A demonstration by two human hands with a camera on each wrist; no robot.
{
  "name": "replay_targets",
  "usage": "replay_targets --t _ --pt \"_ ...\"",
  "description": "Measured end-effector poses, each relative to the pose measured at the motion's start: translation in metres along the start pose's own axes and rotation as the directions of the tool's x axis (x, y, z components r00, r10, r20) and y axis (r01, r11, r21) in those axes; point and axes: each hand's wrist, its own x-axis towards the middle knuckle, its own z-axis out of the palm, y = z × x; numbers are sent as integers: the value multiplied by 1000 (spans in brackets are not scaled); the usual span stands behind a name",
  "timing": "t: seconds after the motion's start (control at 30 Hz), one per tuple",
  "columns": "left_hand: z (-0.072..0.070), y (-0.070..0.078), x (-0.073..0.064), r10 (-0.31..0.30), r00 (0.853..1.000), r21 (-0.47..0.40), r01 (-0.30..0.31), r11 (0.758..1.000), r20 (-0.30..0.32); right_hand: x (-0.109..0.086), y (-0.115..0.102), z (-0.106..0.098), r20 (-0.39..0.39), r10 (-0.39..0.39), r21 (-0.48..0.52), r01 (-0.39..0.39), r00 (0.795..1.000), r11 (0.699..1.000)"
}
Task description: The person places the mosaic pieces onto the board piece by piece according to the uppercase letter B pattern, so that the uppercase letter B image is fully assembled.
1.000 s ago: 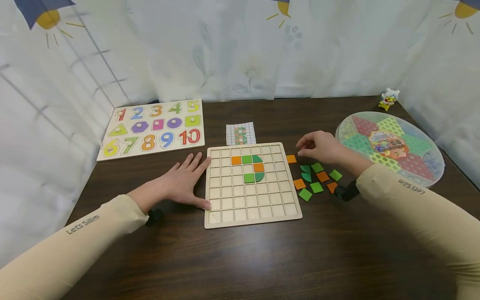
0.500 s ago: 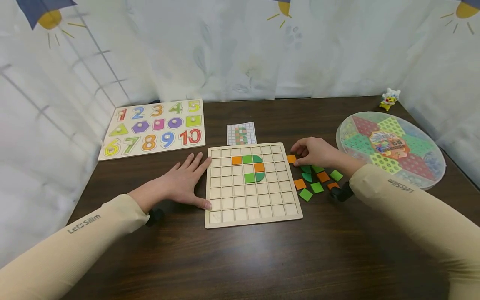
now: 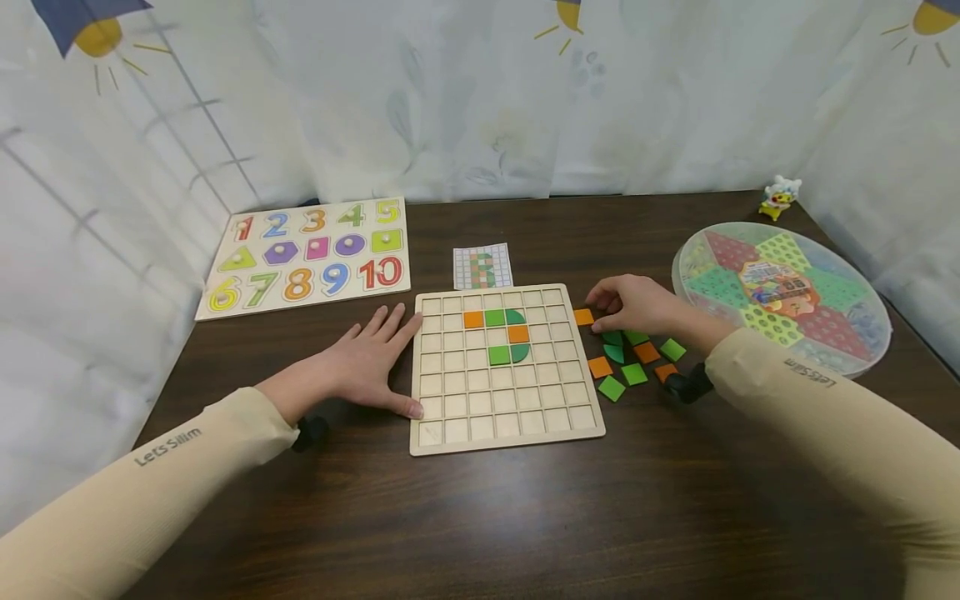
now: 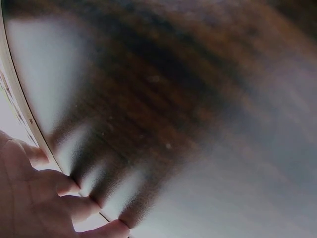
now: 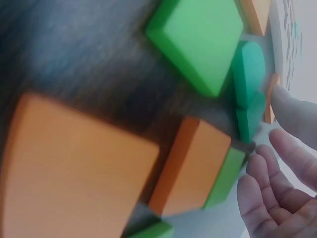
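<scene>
1. Beige sleeves (image 3: 187,450) cover both forearms, which reach in from the lower corners over the dark wood-grain table (image 3: 495,517).
2. The left hand (image 3: 366,367) lies palm down, fingers straight and fanned apart, at the left edge of the wooden grid board (image 3: 540,400); its thumb points across to the board's lower left side.
3. The right hand (image 3: 637,304) arches low beyond the board's right edge, wrist raised, fingers loosely bent, thumb and index finger apart.
4. An orange square tile (image 3: 582,317) sits just beside the board, right at those fingertips; whether the thumb touches it, I cannot tell.
5. Dark green quarter-round pieces (image 3: 613,353) lie below the right hand, among other loose tiles.
6. Six pieces sit in the board's cells, and the small pattern card (image 3: 482,267) lies just past its far edge.
</scene>
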Motion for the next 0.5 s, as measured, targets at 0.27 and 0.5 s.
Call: replay_targets --t 0.27,0.5 --pt "0 0 0 3 1000 1 -3 1000 -3 -8 5 -3 -5 -9 4 9 1000 1000" --pt "-1 0 0 3 1000 -2 -3 1000 0 -9 6 -2 -6 -6 17 6 1000 1000"
